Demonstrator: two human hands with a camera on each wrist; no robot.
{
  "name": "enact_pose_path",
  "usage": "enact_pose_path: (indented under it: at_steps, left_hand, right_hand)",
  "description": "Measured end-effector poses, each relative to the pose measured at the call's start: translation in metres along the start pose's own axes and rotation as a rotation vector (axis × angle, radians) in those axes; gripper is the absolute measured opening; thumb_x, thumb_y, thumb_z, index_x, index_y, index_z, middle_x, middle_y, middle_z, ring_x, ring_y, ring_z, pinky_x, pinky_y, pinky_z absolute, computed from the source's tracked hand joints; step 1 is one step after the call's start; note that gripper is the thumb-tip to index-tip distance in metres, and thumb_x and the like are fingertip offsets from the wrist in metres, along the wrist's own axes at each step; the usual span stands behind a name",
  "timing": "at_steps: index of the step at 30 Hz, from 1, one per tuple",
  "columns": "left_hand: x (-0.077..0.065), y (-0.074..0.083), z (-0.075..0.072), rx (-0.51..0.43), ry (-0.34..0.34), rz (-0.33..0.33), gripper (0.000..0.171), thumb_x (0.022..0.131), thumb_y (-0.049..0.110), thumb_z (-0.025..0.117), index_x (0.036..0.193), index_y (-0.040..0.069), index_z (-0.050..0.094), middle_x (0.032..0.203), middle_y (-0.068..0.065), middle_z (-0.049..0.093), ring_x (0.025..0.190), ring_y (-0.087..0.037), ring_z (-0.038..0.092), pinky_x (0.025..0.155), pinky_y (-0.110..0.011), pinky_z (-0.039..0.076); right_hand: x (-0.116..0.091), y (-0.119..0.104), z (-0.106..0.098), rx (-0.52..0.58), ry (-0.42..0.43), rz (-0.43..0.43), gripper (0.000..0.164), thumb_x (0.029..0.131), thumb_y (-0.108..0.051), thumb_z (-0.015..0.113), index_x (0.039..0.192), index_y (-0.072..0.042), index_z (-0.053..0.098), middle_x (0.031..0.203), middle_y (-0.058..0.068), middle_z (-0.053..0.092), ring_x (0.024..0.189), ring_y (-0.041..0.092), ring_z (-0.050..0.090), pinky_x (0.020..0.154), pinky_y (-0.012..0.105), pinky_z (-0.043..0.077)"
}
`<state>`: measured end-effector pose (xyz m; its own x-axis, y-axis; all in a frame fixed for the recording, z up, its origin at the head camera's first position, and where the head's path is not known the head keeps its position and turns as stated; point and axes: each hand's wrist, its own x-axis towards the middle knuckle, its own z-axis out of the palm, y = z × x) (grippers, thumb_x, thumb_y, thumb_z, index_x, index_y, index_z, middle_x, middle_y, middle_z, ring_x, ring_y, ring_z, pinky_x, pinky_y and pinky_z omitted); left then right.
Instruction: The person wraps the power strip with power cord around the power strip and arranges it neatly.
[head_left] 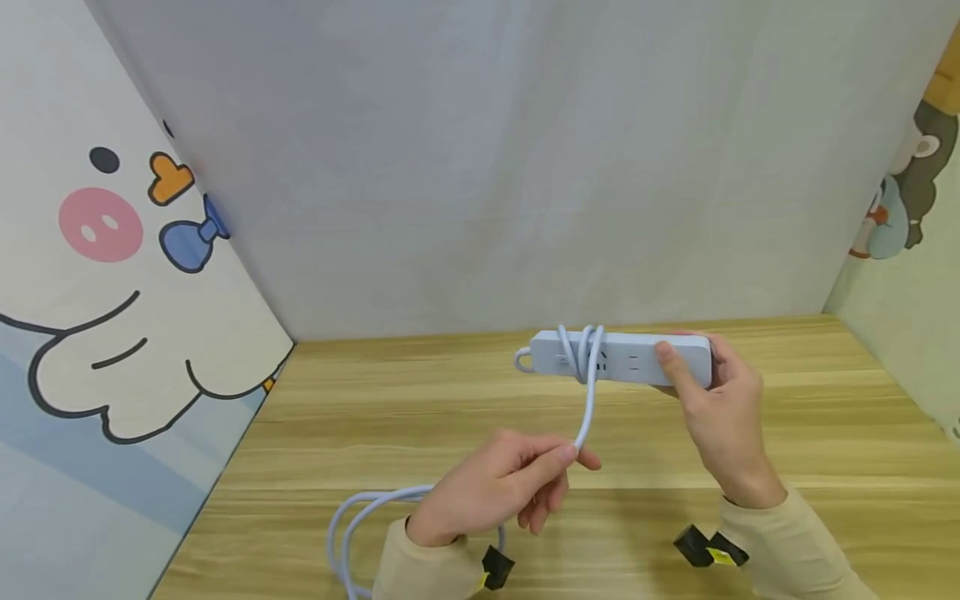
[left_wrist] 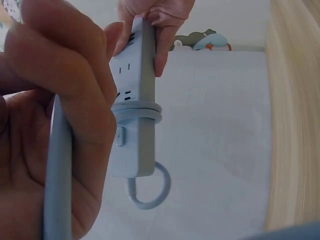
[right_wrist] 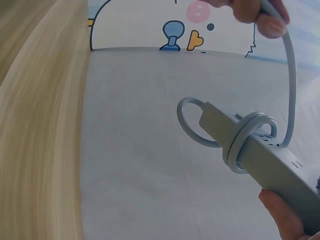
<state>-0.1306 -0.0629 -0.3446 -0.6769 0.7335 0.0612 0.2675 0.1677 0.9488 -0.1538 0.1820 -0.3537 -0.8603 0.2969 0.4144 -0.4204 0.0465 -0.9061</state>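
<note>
A white power strip [head_left: 652, 357] is held up over the table by my right hand [head_left: 723, 408], which grips its right end with the thumb on the socket face. Its pale cord [head_left: 589, 400] loops around the strip's left part a few times, beside the switch [left_wrist: 120, 136]. My left hand [head_left: 510, 483] pinches the cord below the strip, between thumb and fingers, and the cord runs taut up to the loops. At the strip's left end the cord leaves in a small bend [right_wrist: 186, 117]. More cord [head_left: 347, 533] lies in loose loops on the table beside my left wrist.
The wood-grain table [head_left: 360, 417] meets a pale back wall [head_left: 480, 183] behind the strip. Side panels with cartoon pictures [head_left: 101, 225] stand at left and right. Small black pieces [head_left: 701, 546] are fixed at both sleeves.
</note>
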Motion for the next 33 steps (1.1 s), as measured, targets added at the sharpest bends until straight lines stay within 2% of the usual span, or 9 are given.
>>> enact_pose_path:
  at_steps: [5, 9, 15, 21, 24, 30, 33]
  left_hand:
    - [0.002, -0.004, -0.002, -0.036, -0.053, -0.044, 0.035, 0.111, 0.028, 0.042, 0.121, 0.009, 0.07, 0.071, -0.007, 0.061, 0.05, -0.009, 0.058, 0.052, -0.027, 0.056]
    - [0.004, -0.01, -0.004, -0.065, -0.11, -0.069, 0.038, 0.111, 0.029, 0.041, 0.126, 0.006, 0.068, 0.077, -0.012, 0.064, 0.054, -0.009, 0.063, 0.057, -0.031, 0.06]
    - [0.007, -0.021, -0.009, -0.076, -0.121, -0.133, 0.038, 0.111, 0.028, 0.042, 0.129, 0.003, 0.065, 0.08, -0.017, 0.066, 0.06, -0.009, 0.066, 0.059, -0.024, 0.058]
    - [0.008, -0.03, -0.012, -0.087, -0.014, -0.19, 0.037, 0.109, 0.031, 0.049, 0.119, 0.003, 0.072, 0.071, -0.004, 0.065, 0.062, -0.01, 0.065, 0.062, -0.027, 0.059]
    - [0.008, -0.036, -0.015, -0.118, 0.018, -0.205, 0.035, 0.107, 0.03, 0.054, 0.111, 0.003, 0.074, 0.067, -0.001, 0.061, 0.06, -0.009, 0.064, 0.061, -0.025, 0.058]
    - [0.012, -0.05, -0.02, -0.195, 0.025, -0.242, 0.036, 0.102, 0.034, 0.061, 0.102, 0.001, 0.076, 0.062, 0.0, 0.054, 0.052, -0.008, 0.057, 0.055, -0.022, 0.052]
    - [0.013, -0.057, -0.023, -0.195, 0.064, -0.278, 0.037, 0.099, 0.036, 0.066, 0.095, 0.0, 0.075, 0.059, 0.002, 0.051, 0.05, -0.008, 0.051, 0.052, -0.022, 0.048]
  right_hand:
    - [-0.001, -0.003, -0.002, 0.331, -0.022, 0.075, 0.012, 0.1, -0.005, 0.061, 0.108, 0.001, 0.067, 0.101, 0.006, 0.068, 0.092, 0.013, 0.073, 0.078, 0.029, 0.062]
    - [-0.001, -0.005, -0.005, 0.501, -0.098, 0.111, 0.015, 0.103, -0.007, 0.056, 0.111, 0.001, 0.066, 0.107, 0.006, 0.069, 0.099, 0.015, 0.073, 0.083, 0.032, 0.061]
    - [0.002, -0.006, -0.012, 0.659, -0.187, 0.179, 0.023, 0.106, -0.013, 0.05, 0.117, 0.002, 0.064, 0.117, 0.008, 0.067, 0.109, 0.017, 0.071, 0.091, 0.035, 0.059]
    - [0.002, -0.008, -0.012, 0.782, -0.266, 0.258, 0.026, 0.109, -0.015, 0.044, 0.11, 0.0, 0.066, 0.116, 0.009, 0.073, 0.109, 0.019, 0.072, 0.095, 0.038, 0.058]
    - [0.001, -0.01, -0.011, 0.828, -0.306, 0.26, 0.031, 0.11, -0.016, 0.039, 0.11, -0.001, 0.067, 0.114, 0.01, 0.074, 0.105, 0.02, 0.074, 0.095, 0.038, 0.058]
    - [0.003, -0.011, -0.016, 0.923, -0.377, 0.258, 0.038, 0.112, -0.016, 0.033, 0.111, 0.001, 0.067, 0.111, 0.014, 0.075, 0.101, 0.024, 0.075, 0.088, 0.036, 0.061]
    - [0.004, -0.01, -0.018, 0.914, -0.446, 0.263, 0.041, 0.112, -0.015, 0.029, 0.113, 0.002, 0.067, 0.111, 0.014, 0.075, 0.101, 0.024, 0.075, 0.085, 0.036, 0.062]
